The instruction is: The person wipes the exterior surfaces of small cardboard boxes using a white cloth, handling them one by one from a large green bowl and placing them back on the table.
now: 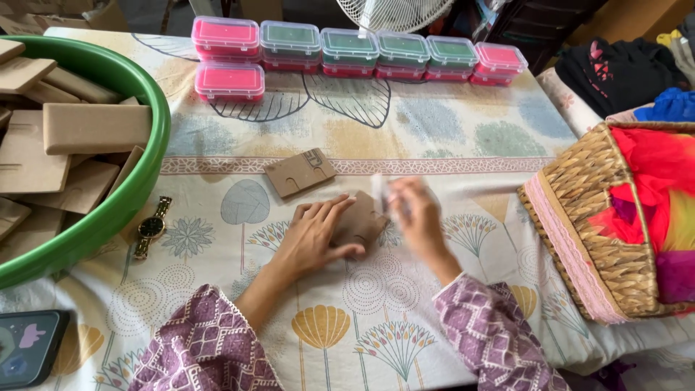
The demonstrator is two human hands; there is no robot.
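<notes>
My left hand (313,235) lies flat on a small brown cardboard piece (362,221) on the patterned tablecloth, pressing it down. My right hand (416,217) is blurred just to the right of that piece, pinching a small pale thing (378,192) that I cannot identify. A second brown cardboard card (299,172) with a cut-out tab lies flat a little beyond my left hand, untouched. Both sleeves are purple with a white pattern.
A green tub (148,156) full of brown cardboard pieces sits at the left. A wristwatch (152,226) lies beside it. Several small lidded boxes (347,49), pink and green, line the far edge. A wicker basket (586,210) with bright fabric stands at the right. A phone (29,346) lies bottom left.
</notes>
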